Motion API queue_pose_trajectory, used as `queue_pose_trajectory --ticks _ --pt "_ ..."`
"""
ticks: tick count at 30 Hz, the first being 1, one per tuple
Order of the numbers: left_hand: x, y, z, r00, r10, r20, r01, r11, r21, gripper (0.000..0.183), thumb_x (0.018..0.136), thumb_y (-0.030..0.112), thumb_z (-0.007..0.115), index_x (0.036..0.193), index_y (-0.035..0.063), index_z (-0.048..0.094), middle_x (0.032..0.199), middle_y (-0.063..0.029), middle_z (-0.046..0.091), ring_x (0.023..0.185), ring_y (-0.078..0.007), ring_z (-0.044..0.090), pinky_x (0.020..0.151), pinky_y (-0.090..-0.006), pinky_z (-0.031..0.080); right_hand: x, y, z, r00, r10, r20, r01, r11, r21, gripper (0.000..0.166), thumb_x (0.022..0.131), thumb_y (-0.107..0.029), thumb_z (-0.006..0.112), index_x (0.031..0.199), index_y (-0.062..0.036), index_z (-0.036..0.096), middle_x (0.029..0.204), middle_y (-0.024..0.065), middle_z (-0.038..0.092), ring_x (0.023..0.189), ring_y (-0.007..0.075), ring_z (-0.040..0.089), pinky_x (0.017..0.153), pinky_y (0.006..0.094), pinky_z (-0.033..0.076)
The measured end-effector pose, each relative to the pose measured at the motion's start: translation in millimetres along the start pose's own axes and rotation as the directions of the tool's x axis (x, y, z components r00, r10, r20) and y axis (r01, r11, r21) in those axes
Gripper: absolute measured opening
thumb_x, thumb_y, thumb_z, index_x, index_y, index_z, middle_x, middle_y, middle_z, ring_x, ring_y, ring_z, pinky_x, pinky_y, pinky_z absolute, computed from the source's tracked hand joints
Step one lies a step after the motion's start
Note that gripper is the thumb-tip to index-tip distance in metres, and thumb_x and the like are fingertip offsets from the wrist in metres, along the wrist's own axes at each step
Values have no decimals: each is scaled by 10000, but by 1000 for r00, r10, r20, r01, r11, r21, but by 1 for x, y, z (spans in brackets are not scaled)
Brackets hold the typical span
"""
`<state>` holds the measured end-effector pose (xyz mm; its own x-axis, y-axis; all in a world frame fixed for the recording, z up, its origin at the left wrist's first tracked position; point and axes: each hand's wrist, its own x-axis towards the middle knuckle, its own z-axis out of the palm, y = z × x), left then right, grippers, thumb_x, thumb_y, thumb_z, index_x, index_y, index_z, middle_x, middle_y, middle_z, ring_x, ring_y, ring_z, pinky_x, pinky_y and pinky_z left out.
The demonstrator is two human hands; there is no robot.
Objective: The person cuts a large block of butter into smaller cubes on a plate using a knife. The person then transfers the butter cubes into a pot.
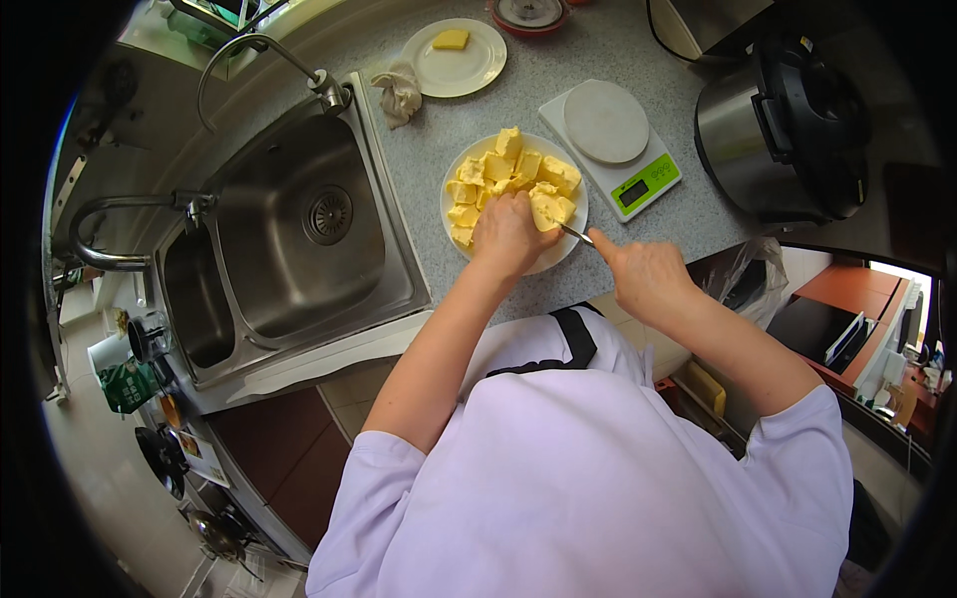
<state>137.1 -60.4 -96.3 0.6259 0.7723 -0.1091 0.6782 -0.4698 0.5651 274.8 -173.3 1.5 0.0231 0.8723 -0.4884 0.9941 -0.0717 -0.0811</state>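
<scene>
A white plate [581, 196] on the speckled counter holds several chunks of pale yellow butter [497, 166]. My left hand [508, 228] reaches over the plate's lower part, its fingers against the butter beside a larger lump [549, 209]. My right hand [649, 280] grips a metal utensil [577, 234], its index finger stretched along it; the far end meets that lump, so whether it is a knife or a spoon cannot be told. Past the plate lies a kitchen scale [650, 179] with a round white platform and a green panel.
A double steel sink [299, 224] with two taps is at the left. Behind the plate are a crumpled cloth [400, 93] and another white plate [482, 71] bearing a small yellow piece [451, 39]. An electric pressure cooker [736, 149] stands at the right.
</scene>
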Motion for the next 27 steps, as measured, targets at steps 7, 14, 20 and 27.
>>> queue_pose_trajectory --ticks 7,14,20,27 --pt "7 3 -11 974 -113 194 112 994 18 478 658 414 736 835 -10 604 781 -183 622 766 -337 612 689 -405 487 -3 6 15 986 -57 -154 64 997 37 534 675 -17 533 1208 -25 495 573 109 596 531 274 614 500 393 469" --pt "-3 5 -5 988 -101 120 102 995 1 565 634 314 766 1039 -17 553 897 -193 621 851 -329 609 722 -405 487 0 7 27 977 -33 -212 53 995 89 541 688 15 527 1225 -26 483 668 110 594 593 275 617 538 377 488" --pt "-5 10 2 981 -168 101 169 986 5 565 617 247 778 1040 -27 524 950 -179 602 863 -328 608 711 -399 494 1 5 30 972 -52 -231 72 994 82 536 713 14 524 1244 -43 477 729 93 569 635 265 617 568 368 506" --pt "4 17 2 972 -202 122 208 977 -40 418 628 120 751 948 -40 535 943 -186 581 827 -343 616 682 -407 506 12 0 18 987 -88 -136 90 996 9 556 674 7 546 1226 -15 481 648 115 602 580 271 617 514 363 496"
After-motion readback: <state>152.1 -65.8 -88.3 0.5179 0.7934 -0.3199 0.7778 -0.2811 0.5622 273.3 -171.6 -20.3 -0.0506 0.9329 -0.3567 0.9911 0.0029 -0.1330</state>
